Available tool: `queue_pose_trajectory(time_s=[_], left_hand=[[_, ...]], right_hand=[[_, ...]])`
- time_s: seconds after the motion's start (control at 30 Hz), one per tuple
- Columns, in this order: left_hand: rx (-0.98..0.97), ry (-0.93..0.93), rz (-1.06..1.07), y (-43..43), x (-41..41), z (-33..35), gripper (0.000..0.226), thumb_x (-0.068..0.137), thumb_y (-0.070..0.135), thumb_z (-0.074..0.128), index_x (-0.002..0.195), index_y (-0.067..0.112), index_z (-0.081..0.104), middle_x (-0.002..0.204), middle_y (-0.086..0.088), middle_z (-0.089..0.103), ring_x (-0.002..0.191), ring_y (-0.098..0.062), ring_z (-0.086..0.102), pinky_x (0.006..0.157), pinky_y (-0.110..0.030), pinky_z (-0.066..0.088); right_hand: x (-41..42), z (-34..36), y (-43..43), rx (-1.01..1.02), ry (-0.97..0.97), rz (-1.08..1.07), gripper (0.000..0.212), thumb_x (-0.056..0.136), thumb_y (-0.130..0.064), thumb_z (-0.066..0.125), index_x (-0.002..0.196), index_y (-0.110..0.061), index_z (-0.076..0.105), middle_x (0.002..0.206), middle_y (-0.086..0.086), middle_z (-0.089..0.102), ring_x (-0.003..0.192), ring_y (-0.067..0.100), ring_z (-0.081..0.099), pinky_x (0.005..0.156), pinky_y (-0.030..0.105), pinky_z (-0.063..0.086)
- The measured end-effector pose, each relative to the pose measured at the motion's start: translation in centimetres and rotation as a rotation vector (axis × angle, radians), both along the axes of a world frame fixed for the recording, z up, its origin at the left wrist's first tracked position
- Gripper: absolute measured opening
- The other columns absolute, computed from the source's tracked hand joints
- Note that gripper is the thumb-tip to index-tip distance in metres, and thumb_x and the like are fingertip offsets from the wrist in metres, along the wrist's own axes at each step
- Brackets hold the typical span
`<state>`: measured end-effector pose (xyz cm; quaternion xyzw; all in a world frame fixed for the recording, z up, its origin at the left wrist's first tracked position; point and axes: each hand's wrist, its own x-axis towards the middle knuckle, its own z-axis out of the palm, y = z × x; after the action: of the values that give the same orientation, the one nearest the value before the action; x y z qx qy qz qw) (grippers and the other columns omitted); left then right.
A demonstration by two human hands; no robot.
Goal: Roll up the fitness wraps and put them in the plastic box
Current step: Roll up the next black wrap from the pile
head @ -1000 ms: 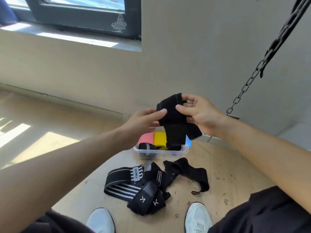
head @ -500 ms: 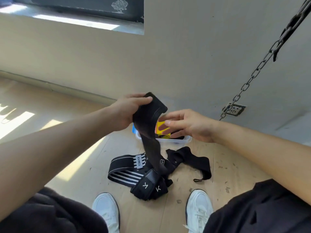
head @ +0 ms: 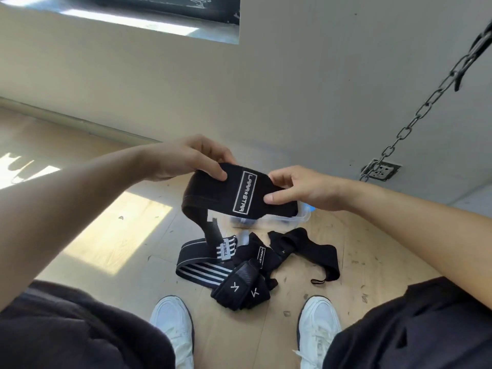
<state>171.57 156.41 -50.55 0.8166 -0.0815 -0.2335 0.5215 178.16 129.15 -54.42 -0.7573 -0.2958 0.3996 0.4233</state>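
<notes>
Pinching the black wrap [head: 234, 201] in mid-air before the plastic box [head: 303, 218], the left hand [head: 186, 158] and right hand [head: 303, 187] are each closing a thumb-and-finger grip on one end, the soft, light fabric seemingly rolling easiest from its labelled end.

Two hands [head: 183, 158] [head: 306, 190], two shoes [head: 173, 323] [head: 319, 323], one plastic box [head: 303, 217], one chain [head: 415, 121].

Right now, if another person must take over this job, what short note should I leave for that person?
Left hand: pinches the black wrap left of its label.
Right hand: pinches it right of the label.
The wrap is held in the air, not rolled, with its tail hanging toward the floor.
Plastic box: behind it, mostly hidden.
Done: nothing visible.
Left: roll this wrap, box it, then the striped wrap and the other black wraps on the floor.
</notes>
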Motion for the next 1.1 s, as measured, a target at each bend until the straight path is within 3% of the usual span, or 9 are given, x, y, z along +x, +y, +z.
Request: queue_pose_trajectory(time_s=[0.07,0.17,0.3,0.37,0.47,0.6,0.77,0.87,1.1], left_hand=[[0.047,0.000,0.038,0.9,-0.1,0.0,0.021,0.077,0.012,0.064,0.094,0.003,0.073,0.093,-0.019,0.071,0.088,-0.024,0.066,0.088,-0.038,0.046],[0.107,0.013,0.058,1.3,-0.4,-0.5,0.009,0.069,0.026,0.068,0.074,0.019,0.070,0.081,-0.009,0.064,0.082,-0.023,0.058,0.086,-0.041,0.038],[0.078,0.058,0.008,-0.8,-0.9,-1.6,0.042,0.072,0.050,0.074,0.097,0.017,0.072,0.093,-0.014,0.070,0.086,-0.027,0.060,0.082,-0.041,0.042],[0.033,0.054,-0.001,-2.0,-0.7,-2.3,0.041,0.082,0.047,0.074,0.106,0.013,0.072,0.098,-0.016,0.074,0.089,-0.026,0.065,0.083,-0.042,0.046],[0.034,0.029,0.022,-2.7,-0.3,-3.3,0.035,0.090,0.037,0.072,0.104,0.005,0.068,0.085,-0.006,0.070,0.081,-0.020,0.063,0.080,-0.040,0.046],[0.081,0.050,0.052,-1.8,0.0,-4.3,0.025,0.100,0.020,0.065,0.095,-0.004,0.063,0.082,-0.004,0.064,0.078,-0.017,0.058,0.080,-0.036,0.042],[0.284,0.041,0.067,-0.2,0.7,-4.6,0.018,0.100,0.023,0.065,0.100,0.006,0.070,0.080,-0.004,0.063,0.075,-0.017,0.059,0.074,-0.031,0.045],[0.391,0.040,0.051,0.5,1.0,-6.2,0.011,0.098,0.028,0.067,0.097,0.017,0.072,0.078,-0.003,0.063,0.071,-0.017,0.058,0.068,-0.030,0.044],[0.463,0.022,0.008,1.4,1.0,-9.6,0.009,0.097,0.035,0.066,0.090,0.030,0.068,0.081,-0.003,0.063,0.071,-0.018,0.055,0.065,-0.031,0.042]], right_hand=[[0.2,-0.2,-0.2,-0.004,-0.001,0.013,0.026,0.093,-0.017,0.071,0.110,0.002,0.065,0.107,0.013,0.072,0.098,0.022,0.067,0.100,0.051,0.049],[0.2,-0.2,0.2,0.084,0.029,-0.081,0.014,0.096,-0.006,0.065,0.110,-0.004,0.069,0.097,0.001,0.074,0.089,0.012,0.069,0.081,0.026,0.055],[-0.6,-0.2,1.5,0.208,0.003,-0.189,0.018,0.091,0.000,0.069,0.109,-0.002,0.071,0.083,0.001,0.071,0.071,0.011,0.068,0.059,0.019,0.053],[-0.9,-0.3,2.0,0.270,-0.002,-0.253,0.013,0.087,0.003,0.072,0.099,-0.002,0.072,0.077,0.002,0.071,0.067,0.012,0.068,0.056,0.019,0.054],[-1.0,-0.7,2.0,0.312,0.015,-0.334,0.013,0.086,0.005,0.072,0.098,-0.001,0.071,0.078,0.005,0.074,0.067,0.016,0.072,0.057,0.020,0.056],[-0.1,-2.6,0.4,0.114,-0.030,-0.267,0.013,0.090,-0.006,0.073,0.103,-0.008,0.072,0.080,0.005,0.076,0.071,0.018,0.071,0.062,0.024,0.057],[1.1,-8.9,-2.6,-0.310,-0.159,-0.080,0.010,0.091,-0.015,0.074,0.100,-0.011,0.072,0.086,0.006,0.073,0.073,0.014,0.070,0.063,0.024,0.056],[1.6,-12.6,-3.3,-0.537,-0.236,0.102,0.014,0.090,-0.020,0.074,0.104,-0.016,0.073,0.096,0.004,0.074,0.087,0.017,0.071,0.077,0.027,0.059],[0.5,-21.6,-1.3,-0.596,-0.288,0.049,0.033,0.088,-0.022,0.077,0.119,-0.016,0.069,0.115,0.004,0.071,0.103,0.017,0.067,0.083,0.023,0.051]])
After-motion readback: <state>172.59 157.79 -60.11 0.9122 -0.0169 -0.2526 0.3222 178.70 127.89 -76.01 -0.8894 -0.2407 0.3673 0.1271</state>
